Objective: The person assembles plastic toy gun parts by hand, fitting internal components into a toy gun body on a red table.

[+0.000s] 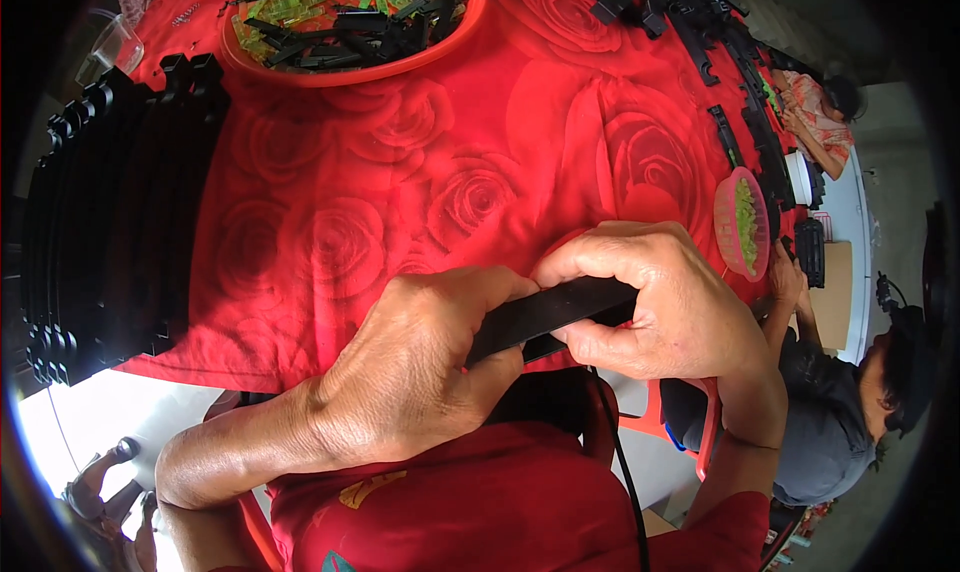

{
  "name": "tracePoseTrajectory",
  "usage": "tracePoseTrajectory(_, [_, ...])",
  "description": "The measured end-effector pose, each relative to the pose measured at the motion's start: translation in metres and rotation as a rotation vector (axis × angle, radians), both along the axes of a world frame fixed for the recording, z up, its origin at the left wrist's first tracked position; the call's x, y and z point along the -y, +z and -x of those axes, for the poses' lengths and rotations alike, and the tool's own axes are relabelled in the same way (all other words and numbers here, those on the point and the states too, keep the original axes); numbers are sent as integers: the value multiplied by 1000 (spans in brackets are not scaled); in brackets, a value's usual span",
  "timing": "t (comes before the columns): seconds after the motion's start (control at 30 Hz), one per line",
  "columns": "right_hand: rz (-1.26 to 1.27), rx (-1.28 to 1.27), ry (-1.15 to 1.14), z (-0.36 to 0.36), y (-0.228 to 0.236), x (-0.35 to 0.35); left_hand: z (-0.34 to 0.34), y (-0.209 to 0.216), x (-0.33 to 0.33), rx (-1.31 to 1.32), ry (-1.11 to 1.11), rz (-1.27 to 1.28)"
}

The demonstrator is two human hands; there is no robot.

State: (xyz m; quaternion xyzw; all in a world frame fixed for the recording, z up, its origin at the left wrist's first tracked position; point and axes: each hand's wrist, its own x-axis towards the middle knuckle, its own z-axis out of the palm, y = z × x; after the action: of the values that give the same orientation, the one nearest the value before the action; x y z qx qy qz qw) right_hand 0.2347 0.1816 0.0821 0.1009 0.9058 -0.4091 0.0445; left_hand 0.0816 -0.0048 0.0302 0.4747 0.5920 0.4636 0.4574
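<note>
A flat black plastic piece [545, 314] is held between my two hands, low over the front edge of the table. My left hand [415, 357] pinches its left end, thumb and fingers closed on it. At the other end, my right hand [665, 297] grips it, the index finger curled over the upper edge and the thumb below. A second dark edge shows under the piece; whether it belongs to the same part I cannot tell. The fingers hide both ends.
A stack of long black plastic parts [120, 222] stands at left on the red rose-patterned cloth [470, 192]. An orange-red basin [350, 76] of green and black pieces is at the far side. At right, a pink basket [732, 234] holds green pieces; co-workers [825, 427] sit beyond.
</note>
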Motion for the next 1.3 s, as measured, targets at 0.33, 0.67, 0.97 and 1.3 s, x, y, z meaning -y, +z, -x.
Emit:
tracePoseTrajectory(0.33, [65,-27,-68,-9,-8,1,-4,2,-6,-63,0,-5])
tracePoseTrajectory(0.67, [223,176,-131,-4,-6,-1,1,-3,-12,39,-50,113])
tracePoseTrajectory(0.97, [219,149,-115,-4,-7,3,1,0,-10,7,-48,100])
tracePoseTrajectory(1.3, [178,68,-107,-6,-14,6,2,-3,-13,33,-47,116])
